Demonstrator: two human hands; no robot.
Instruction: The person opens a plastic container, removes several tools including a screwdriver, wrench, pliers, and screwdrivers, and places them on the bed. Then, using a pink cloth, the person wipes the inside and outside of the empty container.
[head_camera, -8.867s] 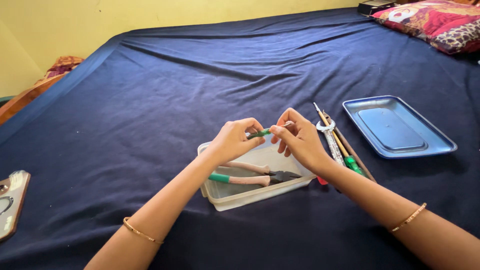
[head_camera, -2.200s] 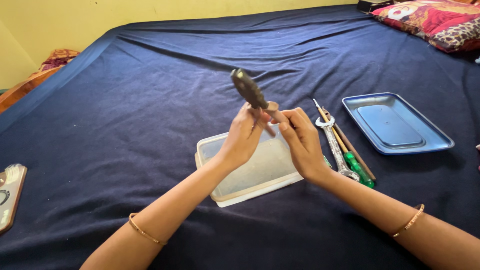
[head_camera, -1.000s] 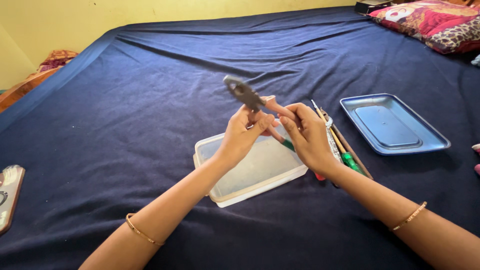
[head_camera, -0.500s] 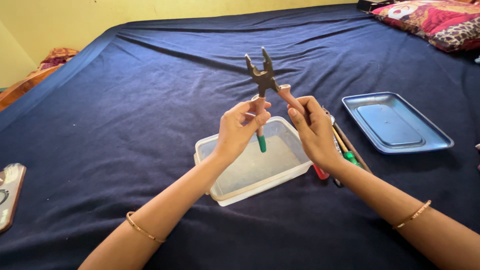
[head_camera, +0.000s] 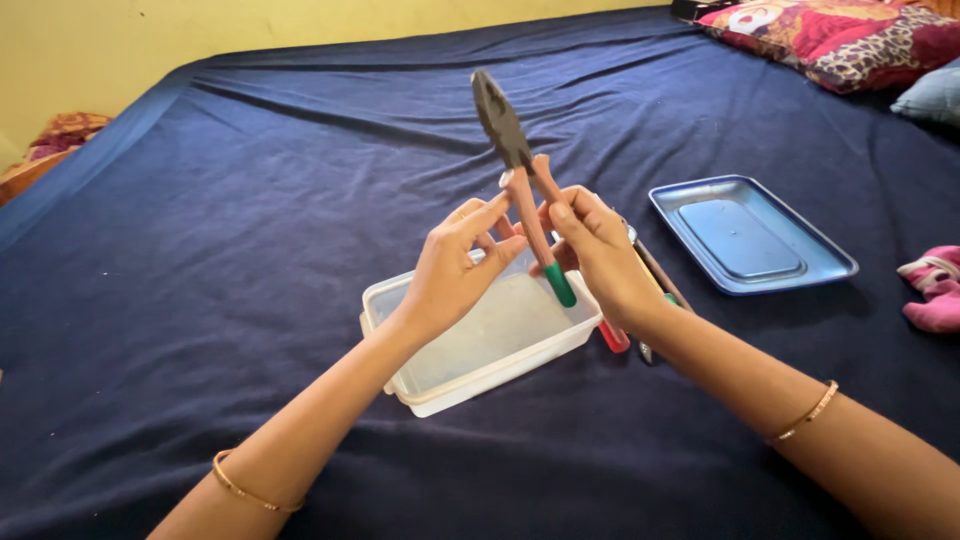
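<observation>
I hold a pair of combination pliers (head_camera: 520, 200) upright above the clear plastic container (head_camera: 480, 340), the dark steel head pointing up toward twelve o'clock with its nose closed, the pink handles with a green tip hanging down between my palms. My right hand (head_camera: 595, 255) is closed around the nearer handle with thumb and fingers wrapped on it; my left hand (head_camera: 455, 270) is half open, only its fingertips pressing the other handle from nine o'clock. I judge that I am turning the pliers over for a look, lifted clear of the container, and any further handling calls for a firm pinch from the right hand so the heavy head does not tip. The container sits empty on the dark blue bedsheet (head_camera: 200, 250). At four o'clock from it, partly behind my right wrist, lie other tools (head_camera: 625, 335), one with a red handle. At three o'clock rests a blue metal tray (head_camera: 750, 235), and a patterned pillow (head_camera: 830, 40) lies at one o'clock.
</observation>
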